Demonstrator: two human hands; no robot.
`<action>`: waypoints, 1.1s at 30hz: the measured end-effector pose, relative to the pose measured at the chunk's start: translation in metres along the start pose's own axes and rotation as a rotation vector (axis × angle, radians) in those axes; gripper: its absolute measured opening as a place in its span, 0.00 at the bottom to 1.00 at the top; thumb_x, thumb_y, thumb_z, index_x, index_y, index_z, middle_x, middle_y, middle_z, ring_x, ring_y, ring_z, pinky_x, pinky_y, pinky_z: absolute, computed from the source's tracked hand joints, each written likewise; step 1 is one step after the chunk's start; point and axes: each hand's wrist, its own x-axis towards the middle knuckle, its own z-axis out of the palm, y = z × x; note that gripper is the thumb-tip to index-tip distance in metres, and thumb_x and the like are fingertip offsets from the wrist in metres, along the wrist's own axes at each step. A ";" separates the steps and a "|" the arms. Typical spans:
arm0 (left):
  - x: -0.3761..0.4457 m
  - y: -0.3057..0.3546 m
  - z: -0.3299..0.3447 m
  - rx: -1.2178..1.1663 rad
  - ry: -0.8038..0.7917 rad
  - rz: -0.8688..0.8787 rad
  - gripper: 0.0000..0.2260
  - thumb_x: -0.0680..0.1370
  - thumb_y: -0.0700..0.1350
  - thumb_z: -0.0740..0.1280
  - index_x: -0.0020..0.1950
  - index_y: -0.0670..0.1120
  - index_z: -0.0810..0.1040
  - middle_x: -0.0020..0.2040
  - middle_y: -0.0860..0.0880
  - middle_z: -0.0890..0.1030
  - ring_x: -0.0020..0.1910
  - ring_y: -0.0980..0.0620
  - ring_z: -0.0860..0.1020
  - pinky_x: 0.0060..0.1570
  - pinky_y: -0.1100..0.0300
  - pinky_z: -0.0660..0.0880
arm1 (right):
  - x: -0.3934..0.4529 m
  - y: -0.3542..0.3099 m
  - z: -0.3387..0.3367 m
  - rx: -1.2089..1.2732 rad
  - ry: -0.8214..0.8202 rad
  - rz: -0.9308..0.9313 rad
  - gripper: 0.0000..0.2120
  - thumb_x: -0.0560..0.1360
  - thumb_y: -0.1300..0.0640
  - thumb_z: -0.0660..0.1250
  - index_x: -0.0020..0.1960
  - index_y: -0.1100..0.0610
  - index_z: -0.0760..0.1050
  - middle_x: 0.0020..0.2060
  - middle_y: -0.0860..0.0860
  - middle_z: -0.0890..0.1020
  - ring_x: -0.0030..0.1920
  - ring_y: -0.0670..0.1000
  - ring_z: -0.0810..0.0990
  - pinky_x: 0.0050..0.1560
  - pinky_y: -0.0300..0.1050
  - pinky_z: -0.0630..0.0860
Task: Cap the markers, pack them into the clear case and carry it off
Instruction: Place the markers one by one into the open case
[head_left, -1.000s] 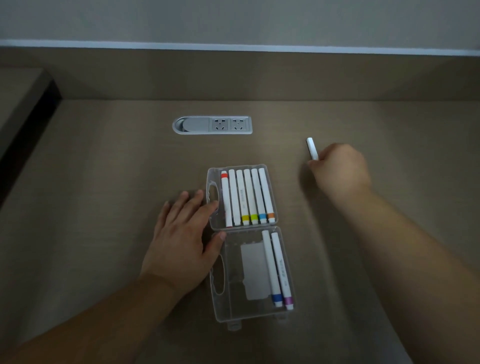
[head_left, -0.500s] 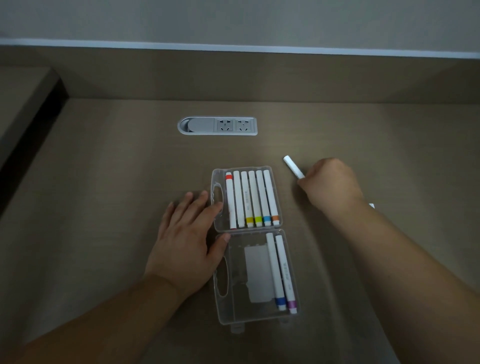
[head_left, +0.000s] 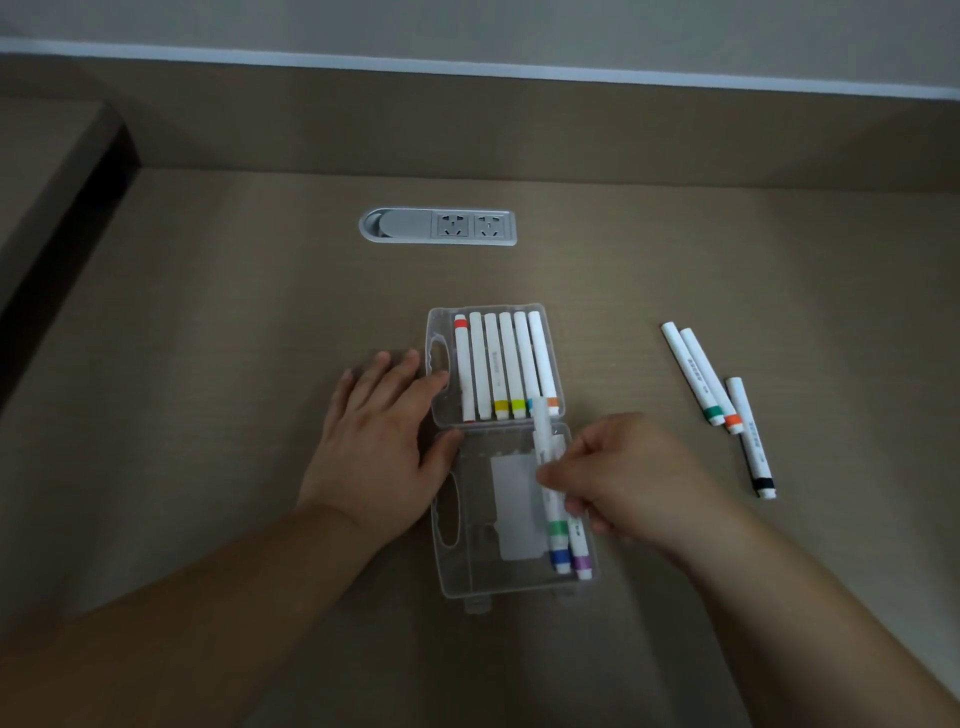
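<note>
Green-banded marker (head_left: 545, 457) pinched, right hand (head_left: 623, 478), clear case (head_left: 467, 577)

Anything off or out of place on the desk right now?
Three markers lie loose on the desk right of the clear case, unpacked. In the case's far half, the red marker lies opposite to its neighbours. No spills or damage visible.

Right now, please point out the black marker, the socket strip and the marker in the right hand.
black marker (head_left: 751, 437), head view, on its white barrel.
socket strip (head_left: 438, 226), head view, on its grey face.
green marker (head_left: 545, 447), head view, on its barrel above the right hand (head_left: 631, 480).
</note>
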 end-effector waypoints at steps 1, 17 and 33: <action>0.000 0.000 0.000 0.002 -0.002 0.001 0.29 0.77 0.65 0.52 0.76 0.57 0.63 0.79 0.51 0.63 0.79 0.50 0.54 0.78 0.45 0.50 | -0.002 0.001 0.005 -0.029 -0.005 0.006 0.11 0.74 0.51 0.72 0.38 0.57 0.79 0.26 0.49 0.81 0.21 0.41 0.75 0.25 0.35 0.70; 0.000 -0.001 0.001 -0.003 0.007 0.005 0.28 0.77 0.65 0.53 0.76 0.57 0.63 0.78 0.51 0.63 0.79 0.50 0.55 0.78 0.44 0.51 | 0.006 0.002 0.022 -0.345 -0.009 0.042 0.09 0.74 0.50 0.72 0.49 0.55 0.80 0.44 0.51 0.84 0.46 0.48 0.83 0.53 0.45 0.80; 0.001 -0.001 0.001 -0.017 -0.007 0.007 0.29 0.77 0.65 0.52 0.77 0.57 0.62 0.79 0.51 0.61 0.80 0.51 0.52 0.78 0.45 0.49 | 0.032 0.040 -0.037 -0.102 0.591 -0.049 0.04 0.72 0.56 0.70 0.39 0.53 0.82 0.35 0.47 0.83 0.40 0.51 0.81 0.43 0.42 0.75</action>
